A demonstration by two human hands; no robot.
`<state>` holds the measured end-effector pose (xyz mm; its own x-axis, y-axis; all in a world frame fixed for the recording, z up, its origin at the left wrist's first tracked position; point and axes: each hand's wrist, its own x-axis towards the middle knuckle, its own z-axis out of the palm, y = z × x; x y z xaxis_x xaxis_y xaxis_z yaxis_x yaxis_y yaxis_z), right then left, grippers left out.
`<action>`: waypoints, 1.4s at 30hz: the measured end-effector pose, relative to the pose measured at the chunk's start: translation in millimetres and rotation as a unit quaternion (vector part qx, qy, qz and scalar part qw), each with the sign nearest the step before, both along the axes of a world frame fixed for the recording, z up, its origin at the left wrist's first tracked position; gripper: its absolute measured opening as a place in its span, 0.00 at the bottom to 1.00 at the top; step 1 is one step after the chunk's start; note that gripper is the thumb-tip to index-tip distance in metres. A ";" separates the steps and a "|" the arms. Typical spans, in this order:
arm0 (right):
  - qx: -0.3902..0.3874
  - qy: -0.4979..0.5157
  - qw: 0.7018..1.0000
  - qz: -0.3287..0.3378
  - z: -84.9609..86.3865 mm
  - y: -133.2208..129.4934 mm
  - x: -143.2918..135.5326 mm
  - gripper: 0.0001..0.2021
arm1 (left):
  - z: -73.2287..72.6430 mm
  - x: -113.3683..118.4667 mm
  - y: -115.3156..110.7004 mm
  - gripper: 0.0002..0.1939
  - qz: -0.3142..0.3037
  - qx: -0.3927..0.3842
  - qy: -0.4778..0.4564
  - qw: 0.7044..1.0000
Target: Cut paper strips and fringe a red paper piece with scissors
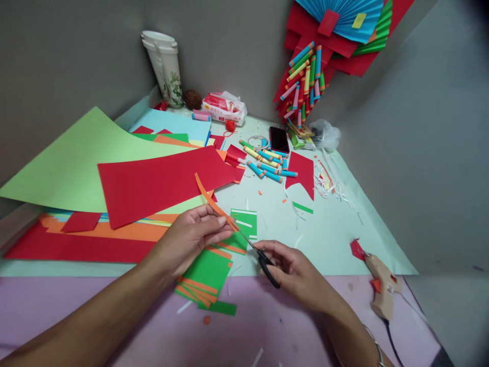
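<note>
Between the thumb and fingers of my left hand [202, 227] is a thin orange paper strip [204, 188], its free end curling up to the left. My right hand [290, 267] grips black-handled scissors [266, 266], whose blades meet the strip's lower end close to my left fingertips. Whether the blades are fully closed I cannot tell. Below my hands lie green paper pieces [208, 270] with several cut orange strips [196, 291] on and beside them. A green piece with white strips [244, 221] sits just behind the blades.
Large red [164, 183] and light green sheets [76, 163] cover the left. Rolled paper tubes [267, 160], a phone [279, 139] and a tissue pack [224, 107] lie farther back. A glue gun [382, 285] with a cord is at right; a paper-fan decoration [340, 30] hangs behind.
</note>
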<state>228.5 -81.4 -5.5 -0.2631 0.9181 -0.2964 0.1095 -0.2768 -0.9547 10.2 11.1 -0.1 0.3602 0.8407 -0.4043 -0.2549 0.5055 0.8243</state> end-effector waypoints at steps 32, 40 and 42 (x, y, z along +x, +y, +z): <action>0.022 -0.050 0.998 0.005 -1.9 -0.7 -0.2 0.19 | -0.4 0.7 -1.1 0.04 -0.038 -0.017 0.012 0.999; 0.020 -0.053 0.998 0.006 -2.4 -0.1 -0.1 0.18 | 1.1 0.8 -1.4 0.03 -0.035 -0.025 0.004 0.999; 0.021 -0.055 0.998 0.007 -2.1 -0.3 0.2 0.18 | 0.6 0.6 -1.3 0.02 -0.035 -0.025 0.001 0.999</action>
<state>228.7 -81.7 -7.6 -0.2450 0.9266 -0.2854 0.2176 -0.2343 -0.9475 10.8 9.8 0.5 0.4171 0.7923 -0.4454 -0.2157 0.5623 0.7983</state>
